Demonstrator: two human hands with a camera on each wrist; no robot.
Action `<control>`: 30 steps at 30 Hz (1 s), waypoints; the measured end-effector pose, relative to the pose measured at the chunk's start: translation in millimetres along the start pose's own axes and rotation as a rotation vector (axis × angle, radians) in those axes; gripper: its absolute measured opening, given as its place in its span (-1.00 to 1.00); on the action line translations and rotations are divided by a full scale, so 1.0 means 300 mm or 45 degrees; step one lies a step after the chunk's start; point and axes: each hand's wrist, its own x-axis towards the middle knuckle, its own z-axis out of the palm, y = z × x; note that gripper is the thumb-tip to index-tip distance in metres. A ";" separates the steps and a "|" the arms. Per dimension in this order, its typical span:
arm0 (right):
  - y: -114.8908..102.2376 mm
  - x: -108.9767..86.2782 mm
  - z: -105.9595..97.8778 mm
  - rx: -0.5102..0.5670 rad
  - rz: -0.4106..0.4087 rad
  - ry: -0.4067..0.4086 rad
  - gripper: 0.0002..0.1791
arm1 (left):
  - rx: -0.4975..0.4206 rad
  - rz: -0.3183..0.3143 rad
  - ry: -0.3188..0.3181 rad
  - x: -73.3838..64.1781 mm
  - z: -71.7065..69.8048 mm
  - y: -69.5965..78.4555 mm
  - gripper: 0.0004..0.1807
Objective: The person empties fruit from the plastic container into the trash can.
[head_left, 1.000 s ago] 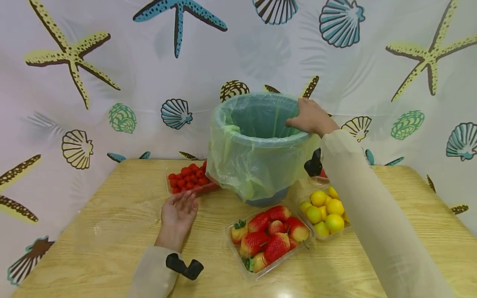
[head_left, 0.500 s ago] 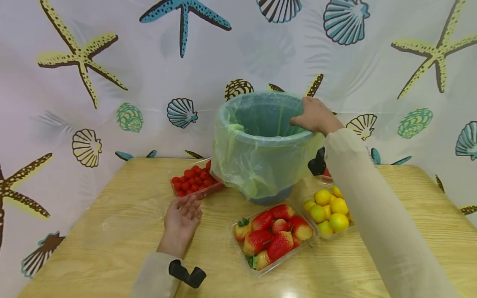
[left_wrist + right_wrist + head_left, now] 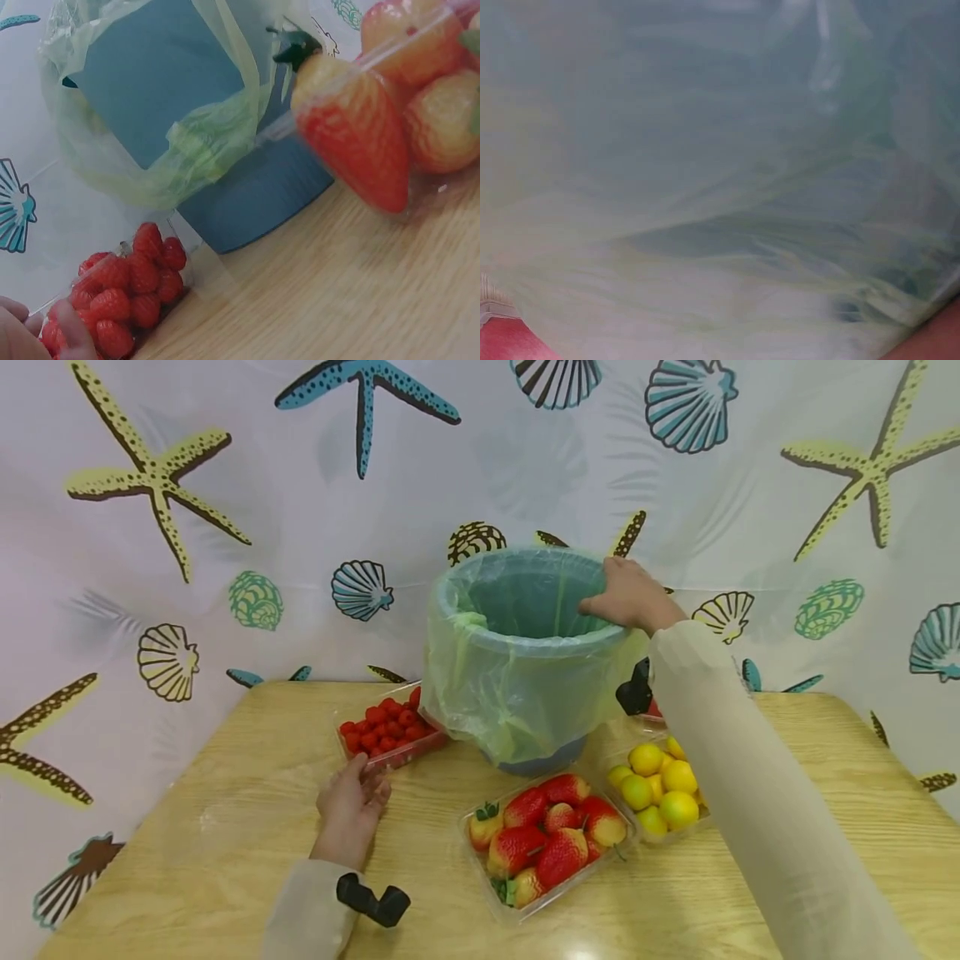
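Note:
A blue bin (image 3: 540, 768) lined with a thin green bag (image 3: 525, 693) stands at the back of the table. My right hand (image 3: 633, 597) grips its right rim, thumb inside and fingers over the bag's edge. Bag film fills most of the right wrist view. To the left of the bin sits a clear box of raspberries (image 3: 386, 722). My left hand (image 3: 348, 814) is at the box's near corner, palm partly turned up and fingers loosely bent. In the left wrist view, fingertips (image 3: 75, 330) overlap the raspberries; whether they bear any weight is not clear.
In front of the bin lies a clear box of strawberries (image 3: 547, 835). Beside it, a box of yellow lemons (image 3: 660, 785) is partly covered by my right sleeve (image 3: 738, 760). Another red-filled box (image 3: 651, 710) shows behind that arm. A patterned curtain (image 3: 300, 510) hangs behind the table.
The raspberry box has turned slightly, its left end coming a little nearer. My left hand has shifted slightly left and rolled, its fingers more bent. My right hand keeps its hold on the rim.

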 end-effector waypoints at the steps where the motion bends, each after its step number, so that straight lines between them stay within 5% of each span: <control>1: 0.000 0.000 -0.002 -0.002 0.002 -0.001 -0.09 | 0.021 0.015 0.024 0.000 0.004 0.001 -0.78; 7: 0.006 0.002 -0.003 -0.013 -0.003 0.000 -0.09 | 0.091 0.092 0.185 -0.005 0.028 0.005 -0.67; 10: 0.006 0.004 0.000 -0.013 -0.007 0.003 -0.09 | 0.033 0.103 0.194 -0.009 0.035 0.010 -0.69; 15: 0.004 0.008 0.002 -0.026 -0.004 0.009 -0.09 | -0.129 0.062 0.086 -0.014 0.043 0.024 -0.98; 20: 0.002 0.009 0.006 -0.024 -0.001 -0.003 -0.09 | -0.221 -0.024 0.034 -0.011 0.022 0.029 -0.83; 27: -0.005 0.000 -0.003 -0.025 -0.011 -0.002 -0.09 | -0.299 -0.120 -0.136 -0.007 -0.001 0.035 -0.23; 30: -0.007 -0.001 0.002 -0.009 -0.009 -0.005 -0.09 | -0.318 -0.129 -0.159 -0.006 -0.001 0.032 -0.16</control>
